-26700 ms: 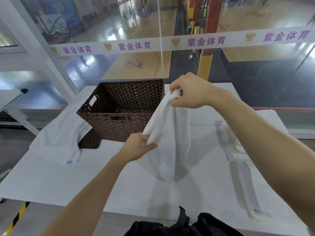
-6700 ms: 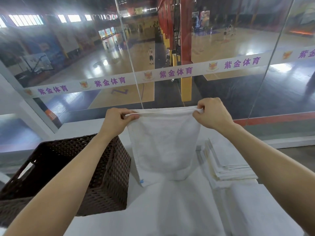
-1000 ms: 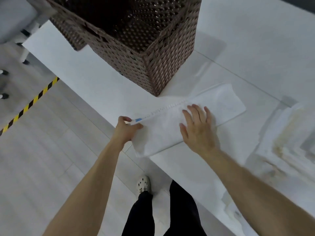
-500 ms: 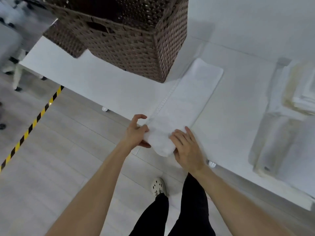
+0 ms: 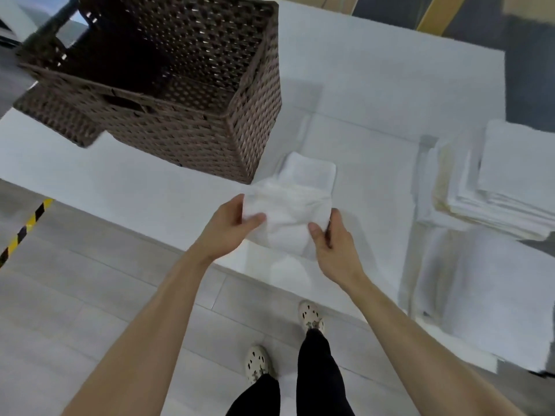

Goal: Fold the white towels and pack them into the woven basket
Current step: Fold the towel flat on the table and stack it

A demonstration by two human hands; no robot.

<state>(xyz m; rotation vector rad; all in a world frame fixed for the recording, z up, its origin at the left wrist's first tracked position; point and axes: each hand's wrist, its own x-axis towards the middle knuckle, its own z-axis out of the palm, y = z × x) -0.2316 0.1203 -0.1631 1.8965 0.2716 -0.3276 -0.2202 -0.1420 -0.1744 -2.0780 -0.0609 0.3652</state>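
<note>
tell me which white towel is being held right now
The half-folded white towel by the brown woven basket: the left hand and right hand grip its near end. The other white towels lie stacked at right, untouched.

A white worktop [image 5: 375, 85] fills the upper view; grey tiled floor [image 5: 75, 295] lies below its near edge; yellow-and-black striped tape [image 5: 25, 228] crosses the floor at left; pale perforated shoes [image 5: 312, 316] and black trousers [image 5: 315, 370] show below.
</note>
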